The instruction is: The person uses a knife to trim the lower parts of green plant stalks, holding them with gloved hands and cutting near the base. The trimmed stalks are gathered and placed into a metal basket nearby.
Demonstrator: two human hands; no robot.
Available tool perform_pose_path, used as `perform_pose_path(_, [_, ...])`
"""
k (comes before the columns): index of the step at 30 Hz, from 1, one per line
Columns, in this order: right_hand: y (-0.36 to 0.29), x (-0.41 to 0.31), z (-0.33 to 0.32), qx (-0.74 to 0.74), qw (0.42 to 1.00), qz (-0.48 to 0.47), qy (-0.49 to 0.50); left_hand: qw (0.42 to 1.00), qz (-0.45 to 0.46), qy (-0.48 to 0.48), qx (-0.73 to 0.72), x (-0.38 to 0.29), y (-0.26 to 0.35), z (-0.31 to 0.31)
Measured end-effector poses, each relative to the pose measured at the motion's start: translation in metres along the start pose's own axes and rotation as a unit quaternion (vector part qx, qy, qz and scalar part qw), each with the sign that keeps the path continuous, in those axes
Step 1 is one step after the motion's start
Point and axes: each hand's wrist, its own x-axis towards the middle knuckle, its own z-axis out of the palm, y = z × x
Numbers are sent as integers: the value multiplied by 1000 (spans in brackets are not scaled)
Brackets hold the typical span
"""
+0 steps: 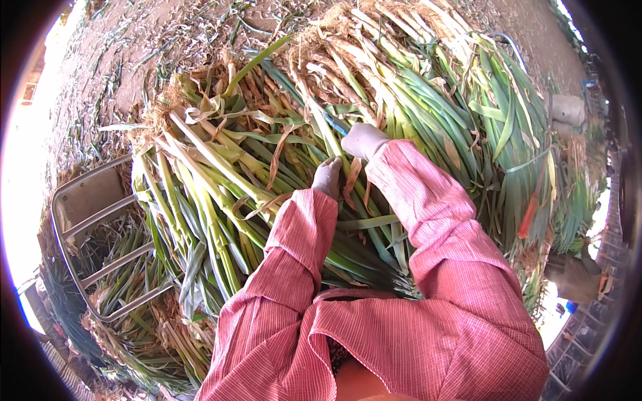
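Note:
My left hand (pixel 328 178), in a light glove, grips a pale leek stalk (pixel 321 121) that slants up and to the left, its root end away from me. Just above and to the right, my gloved right hand (pixel 365 141) is closed around a narrow blue tool (pixel 337 124), which lies close beside the stalk. Its kind cannot be made out. Under both hands spreads a thick heap of leeks (pixel 241 165) with yellow-green stems, dark leaves and some dry brown husks. Fibrous roots (pixel 158 113) stick out at the heap's upper left.
More leeks (pixel 421 100) lie piled at the upper right, roots pointing away. A metal-barred frame (pixel 108 270) stands at the left, with leeks and trimmings around it. Leaf scraps litter the bare ground (pixel 130 45). An orange-red strip (pixel 527 216) hangs among leaves at the right.

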Motion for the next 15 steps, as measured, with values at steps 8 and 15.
perform_pose_path(8, [-40, 41, -21, -26, 997, -53, 47, 1000, 11, -18, -18, -2, -4, -8])
perform_pose_path(15, [-16, -16, -14, -61, 996, -39, -50, 993, 17, -93, -75, -9, -4, -7])
